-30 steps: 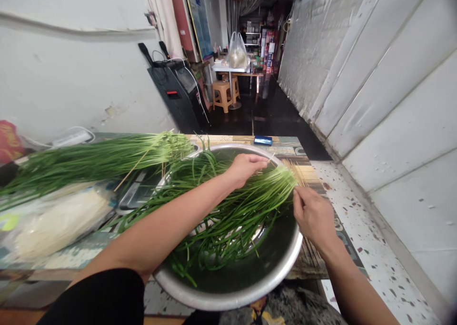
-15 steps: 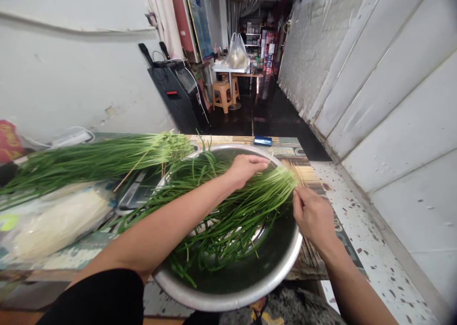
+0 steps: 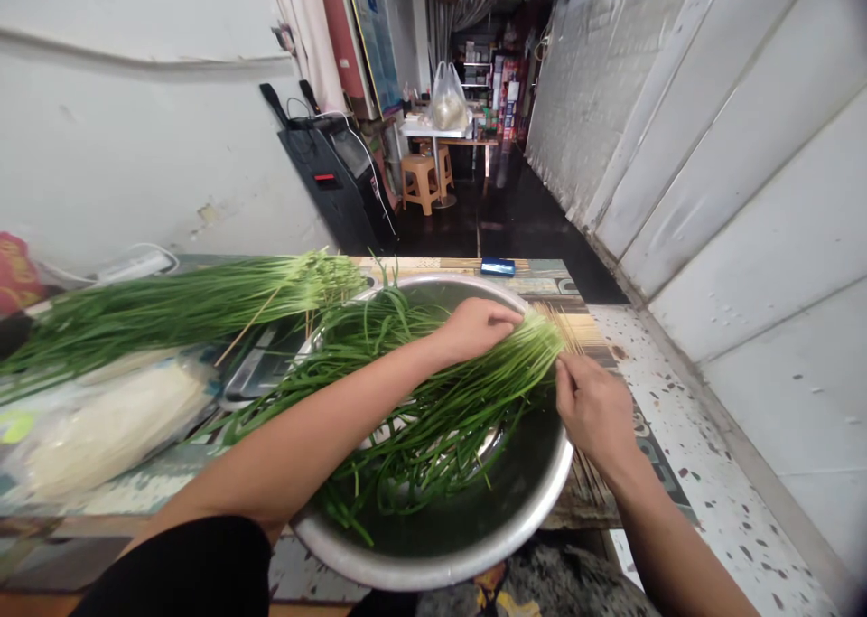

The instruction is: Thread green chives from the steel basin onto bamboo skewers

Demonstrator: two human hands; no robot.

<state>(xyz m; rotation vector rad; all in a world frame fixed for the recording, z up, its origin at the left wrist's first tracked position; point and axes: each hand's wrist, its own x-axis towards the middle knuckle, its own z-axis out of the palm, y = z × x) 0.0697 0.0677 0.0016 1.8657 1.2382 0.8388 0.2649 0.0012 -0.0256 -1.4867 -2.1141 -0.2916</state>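
Observation:
A bundle of garlic chives (image 3: 467,400) lies in a large metal basin (image 3: 433,574), pale cut ends toward the right rim. My left hand (image 3: 478,328) reaches across the basin, its thumb and fingers pinched at the upper side of the pale ends, on the chives. At the lower side of those ends, my right hand (image 3: 596,405) is closed, with thumb against forefinger; whatever it grips is hidden behind the fingers. Thin bamboo skewers (image 3: 579,328) lie on the table just beyond the right rim.
Left of the basin, a second heap of chives (image 3: 169,305) lies beside a clear bag of pale contents (image 3: 122,427). A metal tray (image 3: 261,373) is partly under the chives. A dark blue box (image 3: 498,266) sits at the table's far edge. White panelled wall (image 3: 765,238) runs along the right.
My left hand has moved slightly right and down onto the pale chive ends. A pale stalk tip above its fingers no longer shows. My right hand stays in place.

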